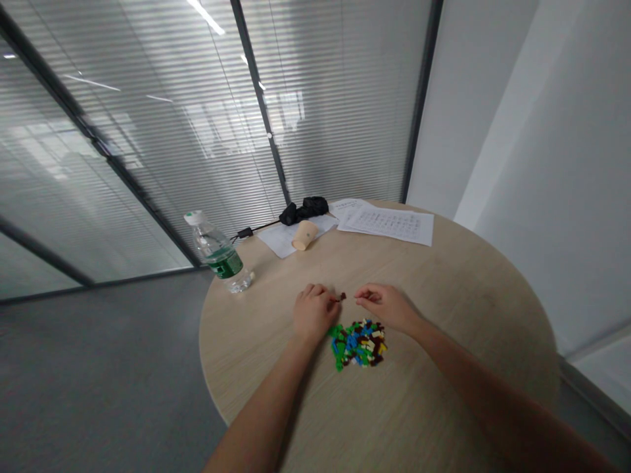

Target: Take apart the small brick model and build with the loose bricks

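Note:
A heap of several small toy bricks (359,343), green, blue, brown and pale yellow, lies on the round wooden table (444,302). Just beyond the heap, my left hand (313,310) is closed, pinching a small dark red-brown brick (342,297) at its fingertips. My right hand (385,305) rests opposite it, fingers curled in a pinch toward that brick; whether it holds anything is too small to make out. The two hands are a few centimetres apart.
A plastic water bottle (217,253) with a green label stands at the table's left edge. A paper cup (304,235) lies on its side on paper sheets (389,223) at the far side, beside a black bundle (304,209) with a cable. Glass walls with blinds stand behind.

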`<state>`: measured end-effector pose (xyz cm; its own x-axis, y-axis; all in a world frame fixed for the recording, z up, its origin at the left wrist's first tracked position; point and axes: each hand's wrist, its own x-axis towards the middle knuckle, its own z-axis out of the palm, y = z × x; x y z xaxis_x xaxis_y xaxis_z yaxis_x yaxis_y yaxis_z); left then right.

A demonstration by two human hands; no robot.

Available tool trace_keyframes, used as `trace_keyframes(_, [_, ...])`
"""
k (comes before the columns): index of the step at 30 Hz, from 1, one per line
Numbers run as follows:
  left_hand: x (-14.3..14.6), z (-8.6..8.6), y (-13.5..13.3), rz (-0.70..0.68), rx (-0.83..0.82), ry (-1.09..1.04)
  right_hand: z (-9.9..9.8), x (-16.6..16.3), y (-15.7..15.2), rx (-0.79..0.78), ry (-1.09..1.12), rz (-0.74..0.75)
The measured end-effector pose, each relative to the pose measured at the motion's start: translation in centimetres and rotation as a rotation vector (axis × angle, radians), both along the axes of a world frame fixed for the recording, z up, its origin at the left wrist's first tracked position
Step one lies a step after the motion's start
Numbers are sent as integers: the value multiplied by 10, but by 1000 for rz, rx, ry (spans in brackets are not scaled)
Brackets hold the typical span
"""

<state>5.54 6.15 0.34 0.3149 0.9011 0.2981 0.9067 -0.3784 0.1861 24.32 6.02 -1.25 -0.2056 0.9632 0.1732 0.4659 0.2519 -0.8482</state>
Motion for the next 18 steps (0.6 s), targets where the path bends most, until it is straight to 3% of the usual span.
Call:
trace_keyframes(6, [3, -1, 1, -16, 29, 89, -4, 0, 1, 21, -4, 7])
trace_keyframes(13, [3, -4, 4, -24, 17, 43, -3, 0, 1, 49, -65, 6])
trace_keyframes(18, [0, -1, 4, 12, 7, -5, -4, 5, 3, 264, -317, 54])
